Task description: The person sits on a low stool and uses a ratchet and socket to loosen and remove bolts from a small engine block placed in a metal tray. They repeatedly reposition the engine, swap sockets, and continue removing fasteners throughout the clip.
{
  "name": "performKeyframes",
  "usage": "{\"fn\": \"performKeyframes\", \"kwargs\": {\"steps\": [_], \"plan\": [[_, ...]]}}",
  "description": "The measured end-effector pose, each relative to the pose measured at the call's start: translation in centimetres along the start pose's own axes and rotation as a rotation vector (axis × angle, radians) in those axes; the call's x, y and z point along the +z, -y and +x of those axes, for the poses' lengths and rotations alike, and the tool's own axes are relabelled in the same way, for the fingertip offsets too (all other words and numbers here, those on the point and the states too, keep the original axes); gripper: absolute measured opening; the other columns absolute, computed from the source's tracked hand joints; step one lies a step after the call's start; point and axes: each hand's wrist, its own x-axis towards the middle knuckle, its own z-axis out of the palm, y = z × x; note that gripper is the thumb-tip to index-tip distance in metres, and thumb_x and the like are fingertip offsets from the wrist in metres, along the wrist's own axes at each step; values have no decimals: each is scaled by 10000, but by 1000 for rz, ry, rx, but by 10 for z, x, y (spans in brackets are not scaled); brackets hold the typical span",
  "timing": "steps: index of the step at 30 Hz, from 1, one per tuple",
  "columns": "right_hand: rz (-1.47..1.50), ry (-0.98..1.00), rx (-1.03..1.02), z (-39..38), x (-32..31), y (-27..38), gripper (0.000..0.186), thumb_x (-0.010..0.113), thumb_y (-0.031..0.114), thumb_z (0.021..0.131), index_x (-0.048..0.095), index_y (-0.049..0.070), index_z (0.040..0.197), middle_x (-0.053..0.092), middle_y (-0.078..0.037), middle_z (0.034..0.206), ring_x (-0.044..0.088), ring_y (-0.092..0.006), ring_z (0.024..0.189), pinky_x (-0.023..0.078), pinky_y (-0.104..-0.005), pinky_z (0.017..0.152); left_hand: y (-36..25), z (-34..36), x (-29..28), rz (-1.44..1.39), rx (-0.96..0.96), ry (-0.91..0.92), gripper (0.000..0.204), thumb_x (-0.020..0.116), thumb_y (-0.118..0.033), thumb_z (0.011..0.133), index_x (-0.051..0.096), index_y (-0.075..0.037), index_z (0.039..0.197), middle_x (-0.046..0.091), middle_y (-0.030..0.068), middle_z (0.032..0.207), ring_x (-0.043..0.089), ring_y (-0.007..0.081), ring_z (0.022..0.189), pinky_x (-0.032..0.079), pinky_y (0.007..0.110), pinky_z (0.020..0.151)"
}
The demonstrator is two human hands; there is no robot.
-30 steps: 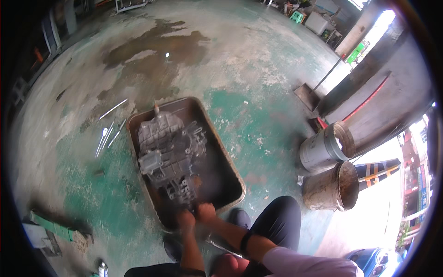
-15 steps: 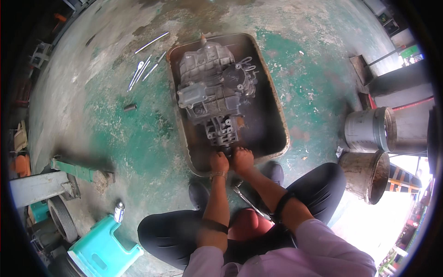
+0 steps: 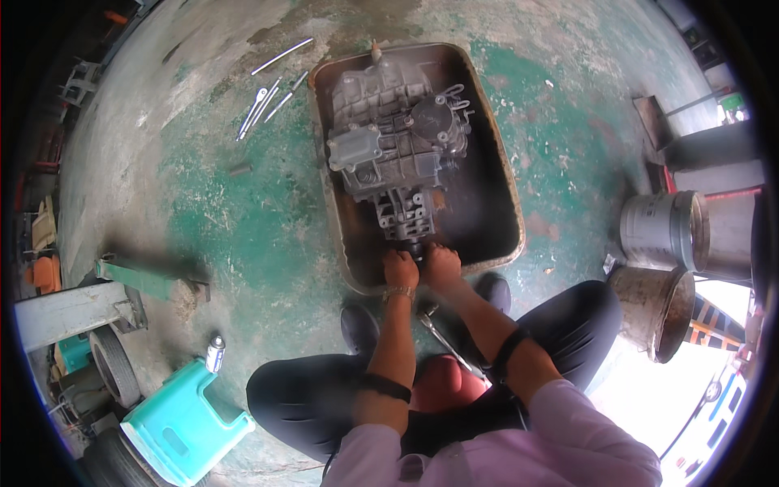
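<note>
A grey metal gearbox [image 3: 398, 154] lies in a rusty-rimmed metal tray [image 3: 519, 219] on the floor in front of me. Its ribbed, open-webbed narrow end points toward me and finishes in a dark round end piece [image 3: 416, 250]. My left hand [image 3: 400, 269] is closed at the left side of that piece, the fingers curled against it. From the right, my right hand [image 3: 443, 265] closes on the same piece, knuckles up. Both sets of fingertips are mostly hidden, so the exact hold is unclear.
Several slim metal tools [image 3: 260, 109] and a small metal cylinder [image 3: 240, 170] lie left of the tray. A ratchet-like tool [image 3: 446, 341] rests between my legs. A turquoise stool [image 3: 182, 422] and spray can [image 3: 215, 355] are at lower left; buckets [image 3: 656, 231] stand right.
The whole view has shifted, so the tray and gearbox appear farther right and slightly higher. Both hands stay closed at the gearbox's near end.
</note>
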Motion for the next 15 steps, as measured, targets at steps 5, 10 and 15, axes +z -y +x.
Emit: {"fn": "performKeyframes", "kwargs": {"steps": [5, 10, 15], "plan": [[-86, -20, -27, -2, 4, -4, 245, 622, 251, 713, 617, 65, 872, 655, -122, 888, 645, -279, 846, 476, -397, 780, 9, 5, 3, -33, 27, 17, 247, 417, -154, 839, 545, 55, 811, 572, 312, 819, 545, 483, 803, 444, 525, 737], [-73, -63, -23, -2, 5, -2, 182, 612, 171, 690, 580, 71, 838, 644, -124, 811, 645, -295, 763, 487, -390, 734, 9, 3, 0, 41, 27, 28, 261, 408, -161, 843, 555, 54, 836, 582, 311, 847, 552, 482, 809, 445, 525, 733], [-96, -75, -26, -5, -5, 5, 215, 615, 167, 691, 587, 76, 884, 648, -115, 849, 647, -281, 799, 485, -385, 762, 1, 4, -9, -6, -26, 48, 263, 413, -166, 842, 557, 53, 821, 581, 312, 843, 552, 481, 812, 442, 521, 738]]}}
